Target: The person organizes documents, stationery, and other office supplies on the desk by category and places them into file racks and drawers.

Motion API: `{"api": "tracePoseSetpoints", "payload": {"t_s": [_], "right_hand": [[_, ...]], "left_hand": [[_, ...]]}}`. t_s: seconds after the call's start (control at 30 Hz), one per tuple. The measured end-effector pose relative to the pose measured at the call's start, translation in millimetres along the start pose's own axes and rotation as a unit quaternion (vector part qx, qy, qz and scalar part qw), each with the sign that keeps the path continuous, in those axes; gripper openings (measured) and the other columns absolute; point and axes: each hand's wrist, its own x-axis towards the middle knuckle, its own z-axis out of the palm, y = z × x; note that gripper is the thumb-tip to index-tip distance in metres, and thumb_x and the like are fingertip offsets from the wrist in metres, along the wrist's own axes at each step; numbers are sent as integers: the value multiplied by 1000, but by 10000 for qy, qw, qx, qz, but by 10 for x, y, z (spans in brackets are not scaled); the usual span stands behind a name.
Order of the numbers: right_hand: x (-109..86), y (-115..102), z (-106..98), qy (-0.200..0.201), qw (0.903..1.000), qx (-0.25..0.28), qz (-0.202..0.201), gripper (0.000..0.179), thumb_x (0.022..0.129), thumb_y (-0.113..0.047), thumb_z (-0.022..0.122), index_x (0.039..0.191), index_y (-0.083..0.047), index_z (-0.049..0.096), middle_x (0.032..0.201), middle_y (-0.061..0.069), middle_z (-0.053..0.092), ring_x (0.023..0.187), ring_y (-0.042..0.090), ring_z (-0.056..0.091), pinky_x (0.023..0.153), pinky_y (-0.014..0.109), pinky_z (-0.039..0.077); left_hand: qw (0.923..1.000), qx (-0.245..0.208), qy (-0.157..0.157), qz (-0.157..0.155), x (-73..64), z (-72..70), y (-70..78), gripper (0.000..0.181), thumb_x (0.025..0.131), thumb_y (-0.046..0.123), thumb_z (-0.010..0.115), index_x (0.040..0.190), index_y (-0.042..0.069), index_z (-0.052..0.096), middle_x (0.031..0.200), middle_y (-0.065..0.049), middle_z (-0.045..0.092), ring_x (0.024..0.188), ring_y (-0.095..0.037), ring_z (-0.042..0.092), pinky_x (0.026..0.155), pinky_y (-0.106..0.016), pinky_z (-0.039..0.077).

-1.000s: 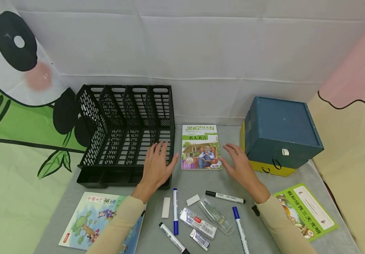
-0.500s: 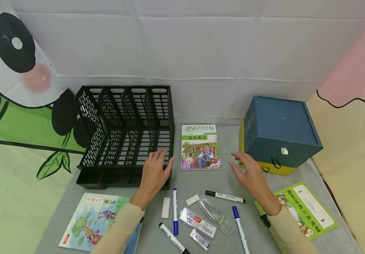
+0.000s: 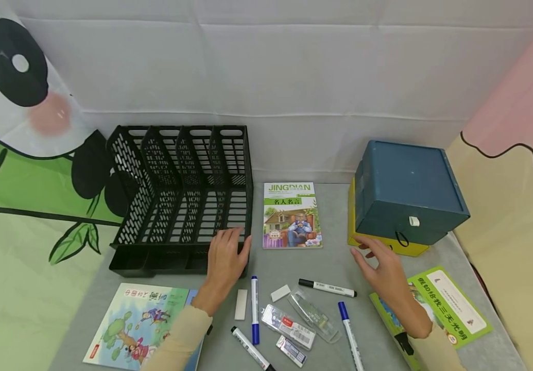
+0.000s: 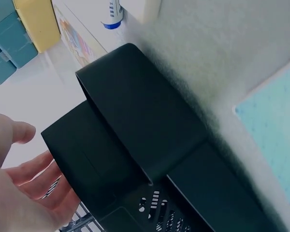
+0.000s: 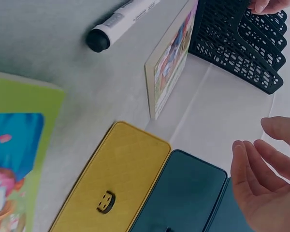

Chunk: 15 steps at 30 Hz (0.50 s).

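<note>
A person's left hand (image 3: 226, 265) lies over the front right corner of a black rack (image 3: 171, 259), while the right hand (image 3: 389, 278) hovers by a stack of drawers (image 3: 412, 178); 12 o'clock is the far side of a gray table (image 3: 280, 265). Neither hand holds anything: the left shows its fingers extended and thumb spread wide, the right its fingers loosely bent, with a narrower gap to the thumb. The key line appears to run from the right hand to the stack, a yellow drawer (image 3: 414, 250) lowest, blue above. The stack stands at about 1 o'clock, far nearer that hand than the left. The yellow front stretches from 9 toward 3 o'clock, its left end just beside the right fingertips; whether they touch cannot be told. The rack lies at 11 o'clock from the left hand, its slots running 12 to 6; contact there is unclear too. Between the hands, a book (image 3: 292, 216) lies flat, long axis 12 to 6, at 2 o'clock from the left and 10 from the right.
</note>
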Motion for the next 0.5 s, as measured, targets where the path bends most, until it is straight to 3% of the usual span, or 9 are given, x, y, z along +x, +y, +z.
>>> {"api": "tracePoseSetpoints", "payload": {"t_s": [0.3, 0.5], "right_hand": [[-191, 29, -164, -5, 9986, -194, 482, 39, 79, 7, 82, 116, -1, 73, 103, 10, 74, 84, 24, 66, 76, 12, 49], [-324, 69, -249, -72, 9954, -454, 847, 36, 82, 4, 83, 117, -2, 72, 106, 12, 74, 82, 26, 67, 76, 8, 47]], "left_hand": [[9995, 74, -120, -294, -58, -1, 75, 26, 90, 15, 81, 107, -4, 74, 100, -19, 74, 91, -37, 67, 81, -50, 55], [9994, 172, -45, -308, -95, 22, 85, 25, 88, 12, 82, 105, -5, 76, 94, -19, 75, 87, -37, 68, 84, -52, 54]]}}
